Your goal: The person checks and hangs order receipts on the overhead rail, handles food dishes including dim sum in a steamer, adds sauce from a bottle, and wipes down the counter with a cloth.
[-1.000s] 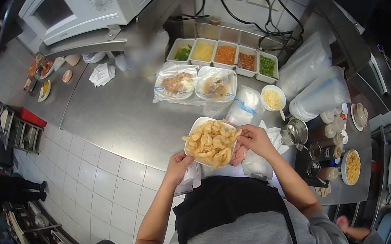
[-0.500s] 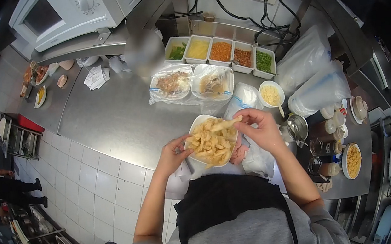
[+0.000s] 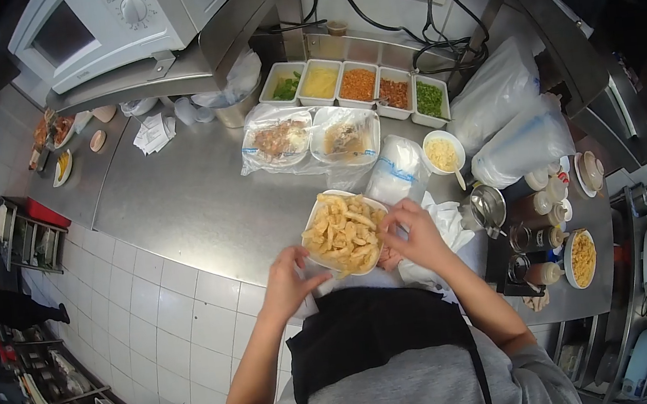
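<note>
A white container (image 3: 316,263) heaped with golden fried pieces (image 3: 343,232) is at the near edge of the steel counter, in front of the black apron. My left hand (image 3: 288,280) is at its left side, thumb and fingers apart, holding nothing. At the right rim, my right hand (image 3: 415,233) has its fingers curved and apart beside the pieces, with nothing visible in them. Just beyond, a wrapped white package (image 3: 397,171) lies on the counter. White plastic (image 3: 445,220) is crumpled near my right wrist.
Five-part row of toppings tubs (image 3: 358,85) stands at the back. Two bagged food trays (image 3: 308,138) lie before it. A bowl with a spoon (image 3: 443,153), plastic bags (image 3: 520,144), sauce bottles (image 3: 539,237) and a pasta dish (image 3: 583,258) are at right; a microwave (image 3: 96,28) is upper left.
The right hand has let go of the long fried piece it held above the container half a second ago. My left hand has moved from the rim and spread its fingers.
</note>
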Motion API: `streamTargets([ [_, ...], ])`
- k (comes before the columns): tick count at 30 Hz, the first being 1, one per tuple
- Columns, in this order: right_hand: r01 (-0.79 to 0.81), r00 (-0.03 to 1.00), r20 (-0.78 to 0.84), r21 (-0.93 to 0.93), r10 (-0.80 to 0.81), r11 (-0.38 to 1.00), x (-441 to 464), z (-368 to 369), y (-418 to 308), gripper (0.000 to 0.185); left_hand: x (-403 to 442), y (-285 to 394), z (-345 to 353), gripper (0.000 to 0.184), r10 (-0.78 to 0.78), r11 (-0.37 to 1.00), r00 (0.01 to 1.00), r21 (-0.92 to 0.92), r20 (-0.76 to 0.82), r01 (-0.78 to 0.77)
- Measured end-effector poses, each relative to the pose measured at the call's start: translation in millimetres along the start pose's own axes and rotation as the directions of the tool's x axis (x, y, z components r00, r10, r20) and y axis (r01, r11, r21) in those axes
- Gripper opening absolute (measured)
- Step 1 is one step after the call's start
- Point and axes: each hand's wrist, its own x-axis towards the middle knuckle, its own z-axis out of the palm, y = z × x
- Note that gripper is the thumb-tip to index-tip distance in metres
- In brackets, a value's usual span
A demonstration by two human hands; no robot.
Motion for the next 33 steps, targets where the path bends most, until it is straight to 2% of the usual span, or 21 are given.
streamTargets([
  [3, 0.283, 0.959, 0.083, -0.313, -0.271, 0.907, -24.4, 11.4, -7.0, 0.012, -11.3, 4.6, 18.8, 0.038, 0.066, 0.997, 0.996, 0.023, 0.053, -0.068],
  [6, 0.33, 0.944, 0.12, -0.345, -0.308, 0.878, -30.7, 35.0, 19.6, 0.011, -2.1, -8.9, 32.5, 0.037, 0.121, 0.989, 0.989, 0.1, -0.084, -0.113],
  [7, 0.362, 0.93, 0.087, -0.376, -0.356, 0.853, -29.6, 40.1, 24.9, 0.01, 2.9, -9.9, 33.7, 0.037, 0.106, 0.99, 0.988, 0.102, -0.116, -0.095],
  [9, 0.362, 0.929, 0.074, -0.377, -0.362, 0.852, -27.3, 45.7, 29.5, 0.009, 12.1, -8.9, 34.6, 0.036, 0.078, 0.993, 0.981, 0.106, -0.18, -0.06],
  [10, 0.364, 0.928, 0.069, -0.378, -0.366, 0.851, -26.9, 46.2, 30.4, 0.009, 11.1, -8.7, 35.3, 0.036, 0.07, 0.993, 0.984, 0.103, -0.163, -0.054],
  [13, 0.329, 0.943, 0.115, -0.169, -0.313, 0.929, -28.9, 22.2, 14.6, 0.01, 8.0, -9.7, 31.4, 0.034, 0.054, 0.997, 0.989, 0.059, -0.134, -0.046],
  [15, 0.308, 0.951, 0.002, -0.07, -0.309, 0.949, -13.2, 10.9, 20.2, 0.012, 3.6, -12.8, 19.3, 0.033, 0.045, 0.999, 0.99, -0.023, -0.135, -0.048],
  [16, 0.298, 0.953, -0.055, -0.017, -0.298, 0.955, -2.3, 6.0, 23.3, 0.013, 4.7, -11.0, 13.0, 0.033, 0.002, 1.0, 0.99, -0.008, -0.141, -0.003],
  [17, 0.26, 0.963, -0.036, -0.134, -0.267, 0.956, 13.9, 3.3, 24.4, 0.014, 6.8, -6.6, 5.6, 0.033, -0.042, 0.999, 0.988, 0.007, -0.147, 0.043],
  [19, 0.369, 0.919, -0.088, -0.155, -0.385, 0.917, 53.7, 18.5, 31.6, 0.017, 12.5, -8.6, -1.1, 0.037, -0.092, 0.995, 0.983, 0.031, -0.161, 0.099],
  [21, 0.336, 0.929, -0.069, -0.253, -0.364, 0.907, 84.1, 38.9, 27.4, 0.019, 18.1, -18.6, 2.9, 0.04, -0.097, 0.994, 0.983, 0.038, -0.155, 0.104],
  [24, 0.2, 0.972, 0.207, -0.497, -0.108, 0.844, 108.3, 52.5, 9.8, 0.021, 21.7, -27.7, 10.1, 0.042, -0.065, 0.997, 0.986, 0.018, -0.151, 0.069],
  [27, 0.188, 0.935, 0.352, -0.408, -0.037, 0.893, 117.1, 50.6, -2.2, 0.013, 14.8, -30.7, 11.4, 0.04, -0.094, 0.995, 0.982, -0.037, -0.162, 0.089],
  [30, 0.479, 0.851, 0.389, -0.3, -0.353, 0.825, 99.1, 29.1, -23.6, 0.016, 5.4, -28.8, 8.9, 0.037, -0.082, 0.995, 0.979, -0.069, -0.189, 0.07],
  [33, 0.704, 0.708, 0.433, -0.365, -0.558, 0.609, 68.2, 30.5, -34.9, 0.017, -5.0, -19.1, 10.5, 0.034, -0.005, 1.0, 0.991, -0.028, -0.135, 0.001],
])
